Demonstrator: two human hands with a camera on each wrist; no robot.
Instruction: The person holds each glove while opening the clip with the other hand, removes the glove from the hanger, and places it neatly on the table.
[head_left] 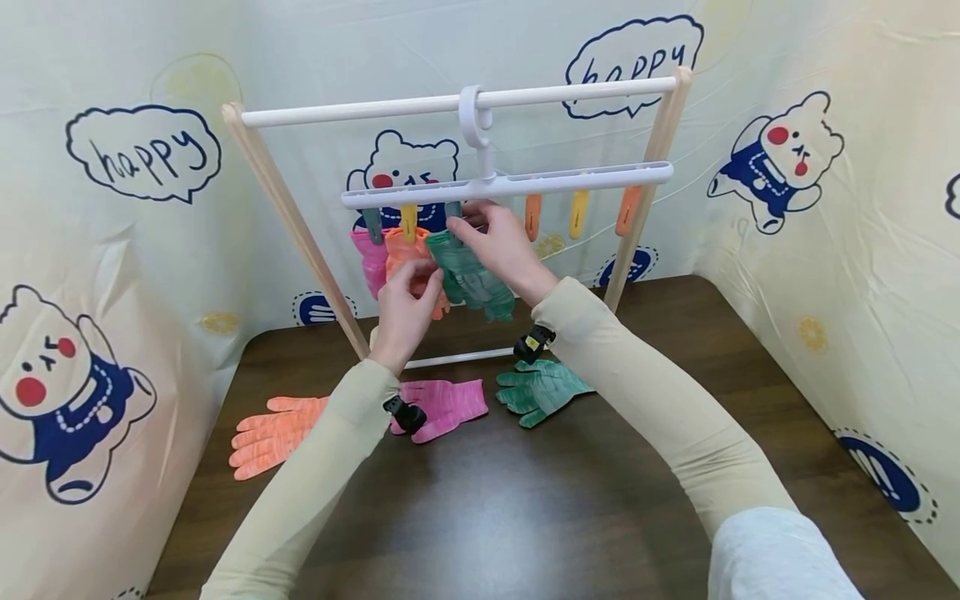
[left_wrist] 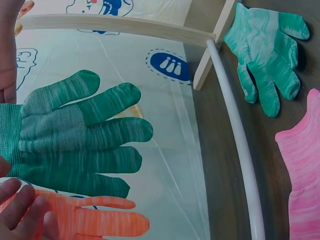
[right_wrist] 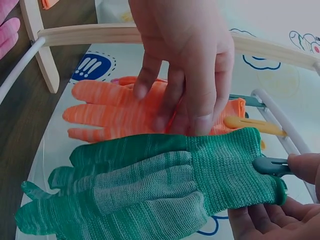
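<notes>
A green knit glove (head_left: 472, 279) hangs by its cuff from a dark green clothespin (right_wrist: 272, 166) on the white hanger (head_left: 510, 185). My right hand (head_left: 501, 242) pinches that clothespin, the thumb on one side and fingers behind the cuff. My left hand (head_left: 403, 310) hovers at the glove's left edge with loosely bent fingers. In the right wrist view, the left fingers (right_wrist: 175, 95) overlap a hanging orange glove (right_wrist: 117, 107), and the thumb is right beside the green cuff. A pink glove (head_left: 370, 258) hangs leftmost.
The hanger hooks over a wooden stand's white rail (head_left: 360, 108). Orange and yellow clothespins (head_left: 578, 214) hang at its right. On the dark table (head_left: 525, 517) lie an orange glove (head_left: 273, 435), a pink glove (head_left: 450, 408) and another green glove (head_left: 543, 390).
</notes>
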